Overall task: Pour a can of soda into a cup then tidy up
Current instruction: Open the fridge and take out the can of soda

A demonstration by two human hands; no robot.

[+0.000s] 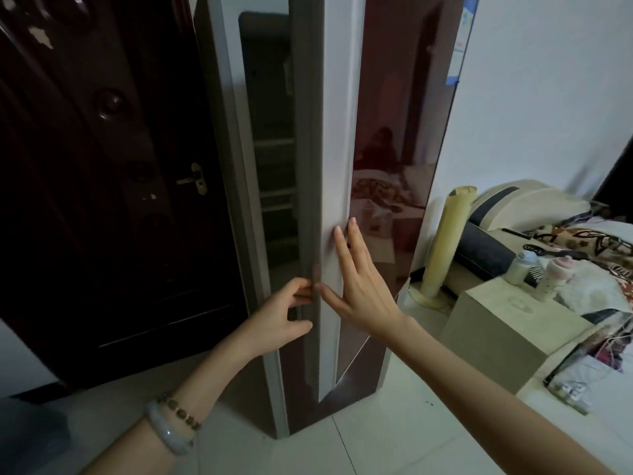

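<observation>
A tall fridge with a glossy dark red door (387, 138) stands in front of me. The door is ajar, and dim shelves (277, 197) show through the gap. My left hand (281, 320) curls its fingers round the door's grey edge at the gap. My right hand (359, 286) lies flat on the door's pale side edge, fingers straight and spread. No soda can or cup is in view.
A dark wooden room door (102, 166) stands to the left of the fridge. At the right are a beige cabinet (496, 327), a rolled yellowish sheet (445, 241), baby bottles (524, 265) and a bed with bedding (582, 241). Pale tiles (376, 423) cover the floor.
</observation>
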